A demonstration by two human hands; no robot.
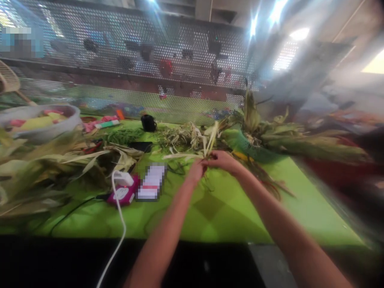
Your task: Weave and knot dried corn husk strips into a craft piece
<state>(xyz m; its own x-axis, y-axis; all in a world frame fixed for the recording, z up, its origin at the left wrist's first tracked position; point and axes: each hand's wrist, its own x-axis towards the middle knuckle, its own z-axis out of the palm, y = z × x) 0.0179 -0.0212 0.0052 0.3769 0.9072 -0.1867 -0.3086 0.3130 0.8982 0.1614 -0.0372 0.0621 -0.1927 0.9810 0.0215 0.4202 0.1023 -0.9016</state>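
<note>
Both my hands meet over the middle of a green table. My left hand is closed around the lower end of some pale dried corn husk strips. Beside it, touching, my right hand pinches the same strips near their base. The strips fan upward and to the left from my fingers. Thin dark strands hang beneath my hands. Just beyond lies a loose heap of shredded dry husk. My fingertips are small and partly blurred.
A large pile of husks spreads on the left, near a magenta power box with a white cable and a phone. A green basket holding husks stands right. A grey basin is far left, a perforated metal screen behind.
</note>
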